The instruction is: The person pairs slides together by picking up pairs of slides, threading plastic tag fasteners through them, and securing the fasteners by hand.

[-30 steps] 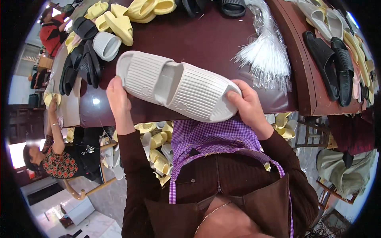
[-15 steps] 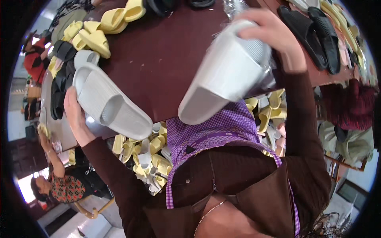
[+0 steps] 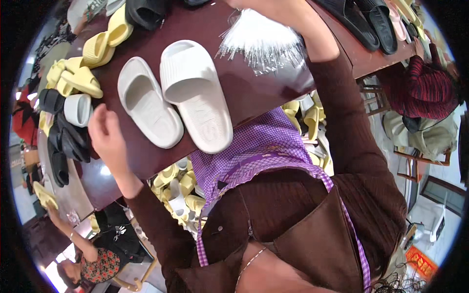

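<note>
Two pale grey slide slippers lie side by side on the dark red table [image 3: 205,24]. The left slipper [image 3: 151,112] has its strap turned away from view, and the right slipper [image 3: 207,112] shows its ribbed strap and insole. My left hand [image 3: 108,141] is just left of the pair, empty, its fingers loosely bent and apart. At the top edge, my right hand [image 3: 273,10] reaches above a bundle of thin clear plastic strands [image 3: 264,41]. Its fingertips are cut off by the frame, so whether they hold anything is hidden.
Yellow slippers [image 3: 83,80] and black slippers [image 3: 71,134] are heaped along the table's left side. More black slippers [image 3: 378,27] lie at the far right. Beneath the table edge sits a pile of slippers [image 3: 183,188]. Other people [image 3: 100,263] work at the left and right.
Both grey slippers have gone from my hands onto the table, side by side. My left hand has let go; my right hand has moved up toward the clear strands.
</note>
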Demonstrator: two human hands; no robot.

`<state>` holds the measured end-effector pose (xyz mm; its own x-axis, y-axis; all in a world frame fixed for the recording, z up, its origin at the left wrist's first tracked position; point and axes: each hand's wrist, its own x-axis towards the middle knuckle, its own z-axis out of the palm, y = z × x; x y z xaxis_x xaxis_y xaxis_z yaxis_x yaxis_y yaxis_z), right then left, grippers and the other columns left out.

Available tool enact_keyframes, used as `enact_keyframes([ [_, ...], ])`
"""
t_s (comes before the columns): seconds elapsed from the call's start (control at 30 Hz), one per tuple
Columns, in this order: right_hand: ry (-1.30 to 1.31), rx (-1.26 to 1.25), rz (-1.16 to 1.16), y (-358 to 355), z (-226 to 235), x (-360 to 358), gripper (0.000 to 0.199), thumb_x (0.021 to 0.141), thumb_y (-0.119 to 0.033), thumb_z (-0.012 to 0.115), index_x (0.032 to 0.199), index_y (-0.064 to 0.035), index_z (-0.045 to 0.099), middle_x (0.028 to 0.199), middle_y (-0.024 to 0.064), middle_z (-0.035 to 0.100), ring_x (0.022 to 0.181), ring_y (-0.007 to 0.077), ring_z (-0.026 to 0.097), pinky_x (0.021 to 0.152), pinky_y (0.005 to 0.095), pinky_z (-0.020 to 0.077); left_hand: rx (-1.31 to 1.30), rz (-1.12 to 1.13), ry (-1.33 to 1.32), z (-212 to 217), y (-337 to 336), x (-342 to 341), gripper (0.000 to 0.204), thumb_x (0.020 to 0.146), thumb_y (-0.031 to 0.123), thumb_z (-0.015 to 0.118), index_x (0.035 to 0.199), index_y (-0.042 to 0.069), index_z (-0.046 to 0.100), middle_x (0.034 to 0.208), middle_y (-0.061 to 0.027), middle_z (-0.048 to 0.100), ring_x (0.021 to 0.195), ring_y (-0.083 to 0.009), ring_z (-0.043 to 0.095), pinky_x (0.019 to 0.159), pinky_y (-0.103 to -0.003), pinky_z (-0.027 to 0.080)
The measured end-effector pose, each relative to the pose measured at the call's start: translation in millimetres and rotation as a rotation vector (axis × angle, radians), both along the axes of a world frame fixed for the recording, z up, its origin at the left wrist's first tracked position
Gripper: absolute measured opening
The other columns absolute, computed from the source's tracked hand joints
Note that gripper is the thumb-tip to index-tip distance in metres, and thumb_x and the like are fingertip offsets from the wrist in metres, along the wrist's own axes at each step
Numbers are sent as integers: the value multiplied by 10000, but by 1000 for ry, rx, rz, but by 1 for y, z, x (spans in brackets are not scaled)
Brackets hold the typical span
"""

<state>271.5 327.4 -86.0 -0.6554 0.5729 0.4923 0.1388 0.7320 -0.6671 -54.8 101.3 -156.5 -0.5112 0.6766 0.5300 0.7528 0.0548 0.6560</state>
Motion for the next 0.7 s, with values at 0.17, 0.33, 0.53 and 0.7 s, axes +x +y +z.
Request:
enact_keyframes([
  [0.17, -177, -93, -178, -30, -73, 54, 180, 829, -93, 654, 979, 6, 655, 878, 75, 660, 795, 141, 625, 729, 281, 494, -187, -409, 277, -22, -34, 78, 419, 736, 99, 727, 1113, 4, 573, 1181, -170, 542, 1072, -328, 526, 916, -394, 421],
  [0.33, -262, 76, -354, -55, -112, 78, 134, 830, -62, 632, 940, 11, 651, 813, 125, 637, 726, 216, 628, 675, 309, 497, -273, -563, 222, -37, -37, 126, 449, 695, 125, 763, 1088, 22, 574, 1172, -169, 535, 1059, -349, 511, 896, -423, 406],
  [0.53, -251, 66, -521, -82, -123, 80, 125, 798, -109, 670, 827, 8, 637, 750, 124, 621, 714, 290, 604, 646, 351, 465, -273, -578, 167, -44, -34, 147, 440, 676, 115, 768, 1066, 35, 580, 1158, -160, 538, 1047, -348, 508, 889, -433, 395],
  [0.7, -374, 119, -597, -94, -121, 63, 199, 777, -188, 702, 713, -23, 612, 708, 88, 616, 698, 271, 589, 671, 358, 394, -245, -578, 118, -46, -27, 154, 404, 681, 98, 756, 1045, 36, 592, 1148, -155, 545, 1042, -342, 509, 888, -430, 396],
])
